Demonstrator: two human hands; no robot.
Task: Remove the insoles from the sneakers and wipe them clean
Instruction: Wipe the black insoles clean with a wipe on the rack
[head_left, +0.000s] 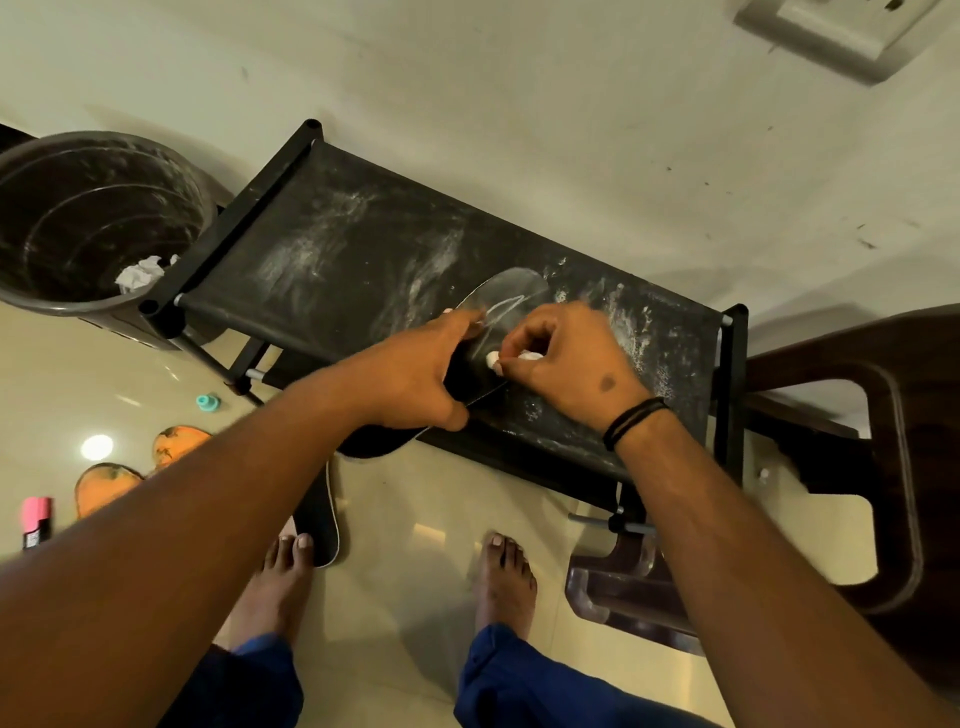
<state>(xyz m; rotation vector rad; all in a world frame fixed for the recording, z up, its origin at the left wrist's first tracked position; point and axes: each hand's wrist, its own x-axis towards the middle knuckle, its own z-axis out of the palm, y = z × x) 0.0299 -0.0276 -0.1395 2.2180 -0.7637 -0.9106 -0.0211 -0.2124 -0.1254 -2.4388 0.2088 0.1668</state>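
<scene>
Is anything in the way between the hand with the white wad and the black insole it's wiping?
Nothing visible. The right hand pinches a small white wad right against the insole, which lies on the dusty black rack. The left hand holds the insole's near part from the other side, not under the wad.

Dusty black rack (363, 244) by the wall, dark bin (78, 218) at its left end holding crumpled paper (143, 273), brown chair (883, 467) on the right, orange slippers (135, 462), pink marker (35, 522), teal cap (208, 401) on the floor
</scene>
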